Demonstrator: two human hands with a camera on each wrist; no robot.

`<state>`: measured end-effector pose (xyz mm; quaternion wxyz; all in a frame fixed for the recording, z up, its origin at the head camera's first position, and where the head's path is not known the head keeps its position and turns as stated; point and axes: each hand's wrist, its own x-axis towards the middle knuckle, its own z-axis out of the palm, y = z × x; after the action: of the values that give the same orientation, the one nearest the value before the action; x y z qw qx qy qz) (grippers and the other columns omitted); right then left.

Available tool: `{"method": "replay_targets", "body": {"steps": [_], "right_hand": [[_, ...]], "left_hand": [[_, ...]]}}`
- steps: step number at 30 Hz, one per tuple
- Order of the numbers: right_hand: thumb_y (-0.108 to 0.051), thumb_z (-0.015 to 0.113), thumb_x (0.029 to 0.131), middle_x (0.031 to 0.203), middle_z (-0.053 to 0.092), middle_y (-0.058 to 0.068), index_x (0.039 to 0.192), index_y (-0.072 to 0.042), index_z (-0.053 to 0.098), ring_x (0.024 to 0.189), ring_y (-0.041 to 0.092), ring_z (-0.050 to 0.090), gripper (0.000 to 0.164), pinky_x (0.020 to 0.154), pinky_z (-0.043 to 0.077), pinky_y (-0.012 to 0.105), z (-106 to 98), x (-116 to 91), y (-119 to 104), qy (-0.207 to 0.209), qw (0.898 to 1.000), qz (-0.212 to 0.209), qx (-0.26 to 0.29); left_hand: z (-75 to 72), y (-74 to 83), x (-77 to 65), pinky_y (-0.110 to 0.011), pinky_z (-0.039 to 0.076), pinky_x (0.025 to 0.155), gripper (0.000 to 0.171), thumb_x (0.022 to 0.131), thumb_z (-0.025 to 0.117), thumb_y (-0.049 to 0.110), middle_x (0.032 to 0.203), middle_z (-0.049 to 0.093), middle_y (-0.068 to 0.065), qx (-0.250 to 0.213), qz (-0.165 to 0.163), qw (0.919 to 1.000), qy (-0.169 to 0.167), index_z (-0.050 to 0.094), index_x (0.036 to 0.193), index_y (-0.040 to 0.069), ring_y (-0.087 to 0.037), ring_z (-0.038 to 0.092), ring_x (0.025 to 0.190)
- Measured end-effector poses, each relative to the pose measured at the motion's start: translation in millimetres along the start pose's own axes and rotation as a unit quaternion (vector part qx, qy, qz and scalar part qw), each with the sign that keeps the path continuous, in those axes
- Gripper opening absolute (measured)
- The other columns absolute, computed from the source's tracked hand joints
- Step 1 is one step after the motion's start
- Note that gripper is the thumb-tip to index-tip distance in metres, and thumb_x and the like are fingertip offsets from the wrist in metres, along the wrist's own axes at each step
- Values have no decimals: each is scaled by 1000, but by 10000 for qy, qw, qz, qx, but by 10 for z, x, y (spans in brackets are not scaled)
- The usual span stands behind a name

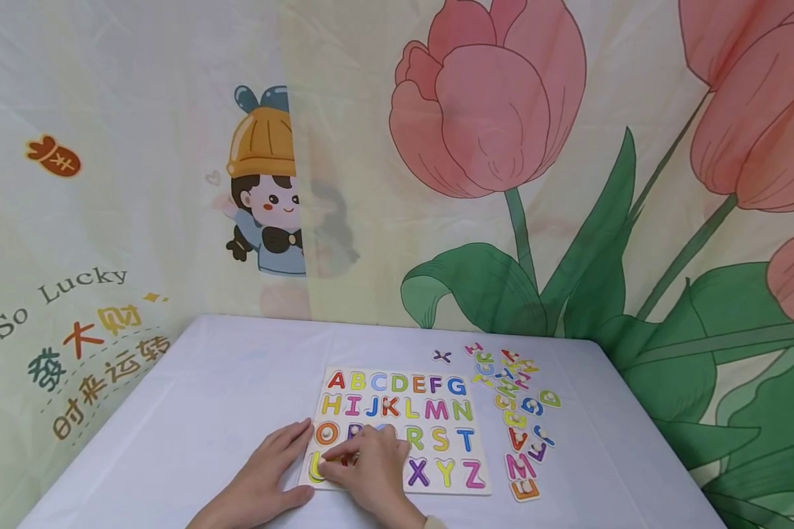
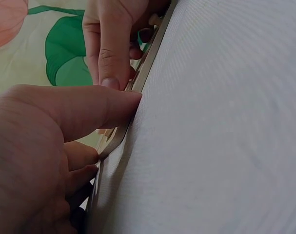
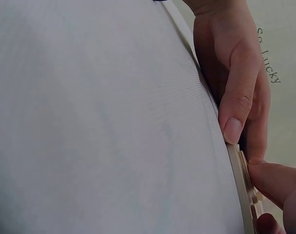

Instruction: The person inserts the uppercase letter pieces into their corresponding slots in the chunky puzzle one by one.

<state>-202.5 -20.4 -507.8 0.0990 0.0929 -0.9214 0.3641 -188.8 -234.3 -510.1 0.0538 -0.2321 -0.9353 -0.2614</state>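
A wooden alphabet puzzle board (image 1: 479,433) lies on the table with colored letters in rows. My right hand (image 1: 373,470) reaches over its lower left part and pinches the small knob of the yellow letter U piece (image 1: 314,470) at the bottom left corner. That hand hides several neighboring letters. My left hand (image 1: 265,477) rests at the board's left side, fingers extended along the edge and thumb at the near corner. In the left wrist view the left thumb (image 2: 104,107) touches the board's edge. Knobs show on the orange O piece (image 1: 327,433) and the red K piece (image 1: 390,406).
Loose letter pieces lie scattered right of the board, among them a pink M (image 1: 520,467), an orange E (image 1: 525,490) and a green D (image 1: 550,399). A purple X (image 1: 442,356) lies behind the board. A printed curtain (image 1: 370,220) hangs behind the white table (image 1: 192,397).
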Motion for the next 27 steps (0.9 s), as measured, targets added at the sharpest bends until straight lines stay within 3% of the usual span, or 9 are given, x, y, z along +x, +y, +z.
{"method": "replay_targets", "body": {"steps": [21, 27], "right_hand": [[-48, 97, 70, 78, 48, -18, 76, -49, 83, 85, 11, 36, 16, 75, 24, 41, -22, 5, -48, -216, 9996, -56, -148], [-46, 96, 73, 79, 49, -16, 84, -47, 84, 86, 11, 35, 16, 76, 25, 41, -110, 8, -15, -672, 9975, -212, 28]], "left_hand": [[8, -22, 4, -64, 44, 111, 91, 87, 80, 50, 166, 44, -8, -43, -46, 9999, -84, 47, 160, 7, -34, 41, 149], [2, -29, 19, -68, 40, 113, 93, 89, 79, 52, 169, 40, -9, -308, -276, 9983, -400, 44, 162, 7, -37, 37, 152]]}}
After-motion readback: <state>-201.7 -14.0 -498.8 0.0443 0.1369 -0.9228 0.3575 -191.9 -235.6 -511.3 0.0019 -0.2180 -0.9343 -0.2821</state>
